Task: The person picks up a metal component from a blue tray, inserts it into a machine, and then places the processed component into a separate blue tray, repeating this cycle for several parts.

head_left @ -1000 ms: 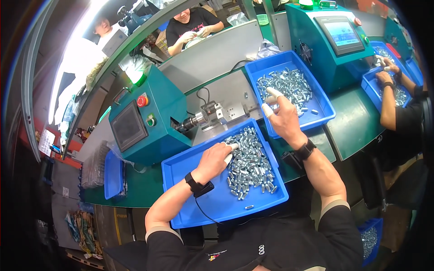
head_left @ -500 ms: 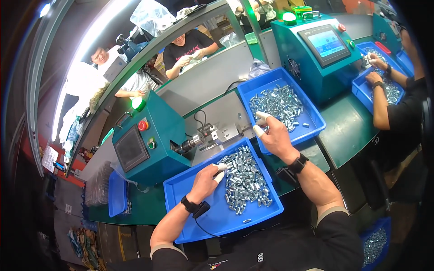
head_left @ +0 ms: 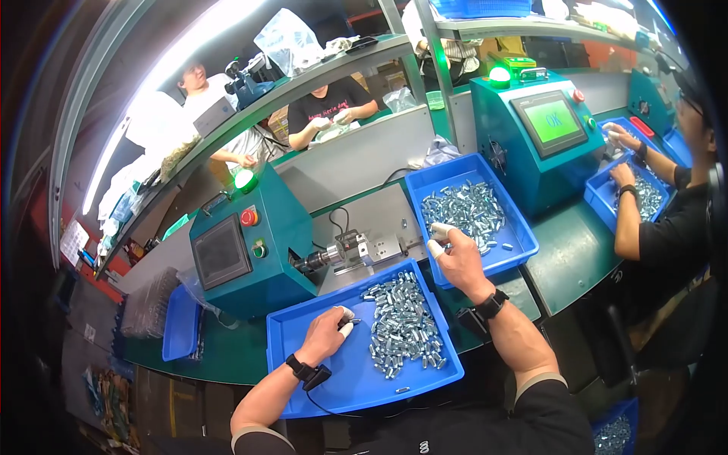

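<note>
My left hand [head_left: 324, 336] is over the near blue tray [head_left: 292, 379], left of the heap of small silvery metal cylinders [head_left: 402, 322]. Its thumb and forefinger, in white finger covers, pinch one metal cylinder [head_left: 356, 321]. My right hand [head_left: 461, 262] hovers at the near left edge of the farther blue tray [head_left: 523, 254], which holds a similar heap of metal cylinders [head_left: 466, 216]. White covers are on its thumb and forefinger too; these tips stand a little apart, and I make out nothing between them.
Beyond the near tray, a teal machine [head_left: 258, 254] has a dark screen and a metal chuck [head_left: 322, 259] beside a fixture plate [head_left: 383, 246]. A second teal machine [head_left: 531, 121] stands at right. A co-worker [head_left: 660, 205] handles parts at far right. A steel shelf frame [head_left: 296, 83] runs behind.
My left hand has drawn away from the heap to the left, with a cylinder now showing in its fingers. The right machine's screen turned from blue to green. The whole view has shifted.
</note>
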`<state>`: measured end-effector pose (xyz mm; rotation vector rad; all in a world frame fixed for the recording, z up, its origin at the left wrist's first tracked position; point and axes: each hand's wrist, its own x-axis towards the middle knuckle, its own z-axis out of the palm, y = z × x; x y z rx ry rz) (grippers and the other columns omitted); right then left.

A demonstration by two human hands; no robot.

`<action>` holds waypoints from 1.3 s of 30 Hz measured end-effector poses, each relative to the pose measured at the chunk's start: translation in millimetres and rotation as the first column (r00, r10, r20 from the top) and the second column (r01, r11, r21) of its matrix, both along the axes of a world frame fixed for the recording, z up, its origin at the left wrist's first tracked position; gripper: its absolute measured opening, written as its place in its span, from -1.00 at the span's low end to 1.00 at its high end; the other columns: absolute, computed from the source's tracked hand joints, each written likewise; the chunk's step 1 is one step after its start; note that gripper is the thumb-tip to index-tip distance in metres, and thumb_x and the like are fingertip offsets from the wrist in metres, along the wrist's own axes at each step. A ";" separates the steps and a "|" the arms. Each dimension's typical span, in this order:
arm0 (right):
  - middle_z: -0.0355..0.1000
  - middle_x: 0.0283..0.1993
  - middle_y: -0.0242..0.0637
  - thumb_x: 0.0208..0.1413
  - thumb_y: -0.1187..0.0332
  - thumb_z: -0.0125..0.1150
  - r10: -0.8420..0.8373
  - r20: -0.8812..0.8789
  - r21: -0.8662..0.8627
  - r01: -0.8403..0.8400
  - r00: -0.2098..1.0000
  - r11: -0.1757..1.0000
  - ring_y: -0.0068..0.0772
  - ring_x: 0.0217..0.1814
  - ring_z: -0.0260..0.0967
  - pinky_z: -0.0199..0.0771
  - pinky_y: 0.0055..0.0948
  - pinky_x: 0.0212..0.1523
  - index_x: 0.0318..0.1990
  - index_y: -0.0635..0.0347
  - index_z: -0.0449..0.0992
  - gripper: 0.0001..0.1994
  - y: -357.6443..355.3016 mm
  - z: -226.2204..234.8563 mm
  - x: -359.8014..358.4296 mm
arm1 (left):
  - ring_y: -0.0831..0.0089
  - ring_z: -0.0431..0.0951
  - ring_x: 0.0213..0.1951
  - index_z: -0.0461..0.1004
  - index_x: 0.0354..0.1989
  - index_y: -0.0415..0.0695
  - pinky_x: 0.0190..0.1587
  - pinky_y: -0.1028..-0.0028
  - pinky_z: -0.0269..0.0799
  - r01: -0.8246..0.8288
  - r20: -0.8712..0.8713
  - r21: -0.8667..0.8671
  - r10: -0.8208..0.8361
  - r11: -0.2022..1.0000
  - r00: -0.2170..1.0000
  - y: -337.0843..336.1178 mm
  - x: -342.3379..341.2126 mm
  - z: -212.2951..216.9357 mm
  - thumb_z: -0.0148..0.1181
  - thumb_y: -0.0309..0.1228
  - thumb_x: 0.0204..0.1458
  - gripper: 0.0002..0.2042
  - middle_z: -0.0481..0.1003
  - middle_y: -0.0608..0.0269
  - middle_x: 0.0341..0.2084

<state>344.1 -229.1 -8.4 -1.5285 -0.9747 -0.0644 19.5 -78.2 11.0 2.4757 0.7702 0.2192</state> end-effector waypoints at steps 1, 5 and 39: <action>0.71 -0.09 -0.10 0.26 0.39 0.43 0.002 -0.005 -0.005 -0.002 1.000 1.000 -0.42 -0.19 0.67 0.64 -0.45 -0.28 0.20 0.36 0.62 -0.61 0.0 -0.3 -0.2 | 0.24 0.68 -0.19 0.61 -0.04 -0.22 -0.08 0.30 0.60 0.008 0.012 0.023 -0.009 1.000 1.000 -1.6 -0.2 -0.3 0.38 -0.50 0.21 -0.81 0.67 0.09 -0.20; 0.71 -0.07 -0.10 0.27 0.40 0.42 0.027 -0.041 -0.001 -0.027 0.999 1.000 -0.42 -0.16 0.67 0.64 -0.47 -0.28 0.20 0.37 0.61 -0.62 1.0 -3.1 -0.8 | 0.18 0.67 -0.20 0.63 -0.08 -0.22 -0.09 0.27 0.59 0.043 0.057 0.084 -0.048 0.996 0.997 -4.3 0.8 2.8 0.38 -0.51 0.20 -0.84 0.65 0.07 -0.22; 0.69 -0.07 -0.10 0.29 0.43 0.40 0.062 -0.052 -0.045 -0.064 0.997 0.997 -0.42 -0.16 0.66 0.62 -0.47 -0.28 0.15 0.37 0.66 -0.67 -2.9 6.5 -1.0 | 0.04 0.55 -0.17 0.71 -0.16 -0.10 -0.04 0.10 0.46 -0.001 0.272 0.474 -0.145 0.880 0.951 77.7 126.1 47.8 0.32 -0.54 0.11 -0.84 0.61 0.10 -0.34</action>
